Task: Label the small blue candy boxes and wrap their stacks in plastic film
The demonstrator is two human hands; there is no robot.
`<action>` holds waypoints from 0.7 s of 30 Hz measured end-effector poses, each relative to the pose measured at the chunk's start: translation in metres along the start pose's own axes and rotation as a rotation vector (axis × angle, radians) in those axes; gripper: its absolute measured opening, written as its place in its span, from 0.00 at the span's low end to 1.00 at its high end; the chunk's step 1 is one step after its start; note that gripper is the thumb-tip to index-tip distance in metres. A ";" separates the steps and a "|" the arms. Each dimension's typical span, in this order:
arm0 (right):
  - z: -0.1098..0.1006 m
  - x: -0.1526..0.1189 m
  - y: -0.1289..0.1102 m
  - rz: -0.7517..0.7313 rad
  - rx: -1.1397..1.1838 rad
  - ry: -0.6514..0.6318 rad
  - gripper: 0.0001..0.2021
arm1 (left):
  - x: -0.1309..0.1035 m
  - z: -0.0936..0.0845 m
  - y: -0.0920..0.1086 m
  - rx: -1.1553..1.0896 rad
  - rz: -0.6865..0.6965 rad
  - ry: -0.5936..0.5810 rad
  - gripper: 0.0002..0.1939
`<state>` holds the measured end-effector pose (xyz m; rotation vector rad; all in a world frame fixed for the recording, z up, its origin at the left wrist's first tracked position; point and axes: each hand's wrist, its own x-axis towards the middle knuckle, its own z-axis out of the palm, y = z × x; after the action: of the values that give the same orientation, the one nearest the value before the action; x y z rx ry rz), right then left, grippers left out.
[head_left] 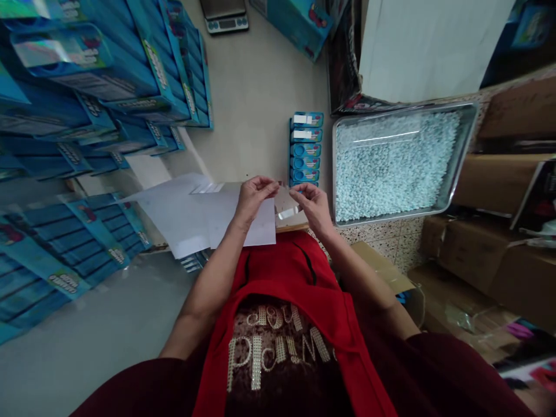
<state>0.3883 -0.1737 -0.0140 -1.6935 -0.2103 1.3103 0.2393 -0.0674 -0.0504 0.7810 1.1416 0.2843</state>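
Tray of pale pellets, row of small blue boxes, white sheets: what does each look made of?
Tray: most likely metal, smooth and silvery, going by its reflective rim and walls.
Row of small blue boxes: probably printed cardboard with a slight sheen, given the flat faces and straight edges.
White sheets: apparently matte paper, thin with crisp edges; a coating can't be ruled out.
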 end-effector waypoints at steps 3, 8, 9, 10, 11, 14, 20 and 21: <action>-0.012 0.006 0.002 -0.023 -0.072 0.096 0.18 | 0.006 0.011 -0.003 0.011 0.001 0.067 0.30; -0.025 0.035 0.001 -0.173 -0.217 0.259 0.17 | 0.020 0.031 0.007 0.090 0.030 0.161 0.22; -0.026 0.044 0.000 -0.197 -0.233 0.284 0.17 | 0.025 0.036 0.011 0.099 0.041 0.176 0.20; -0.027 0.053 -0.002 -0.214 -0.250 0.304 0.18 | 0.031 0.040 0.014 0.106 0.052 0.193 0.18; -0.028 0.062 -0.005 -0.230 -0.277 0.320 0.18 | 0.038 0.044 0.018 0.110 0.064 0.210 0.16; -0.030 0.088 -0.012 -0.276 -0.399 0.357 0.19 | 0.061 0.053 0.025 0.111 0.096 0.261 0.10; -0.029 0.112 -0.021 -0.283 -0.573 0.365 0.15 | 0.086 0.055 0.031 0.101 0.058 0.300 0.08; -0.029 0.113 -0.022 -0.286 -0.581 0.363 0.14 | 0.088 0.054 0.032 0.101 0.050 0.297 0.08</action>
<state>0.4668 -0.1074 -0.0731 -2.2514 -0.6387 0.7450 0.3298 -0.0170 -0.0801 0.8774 1.4257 0.3964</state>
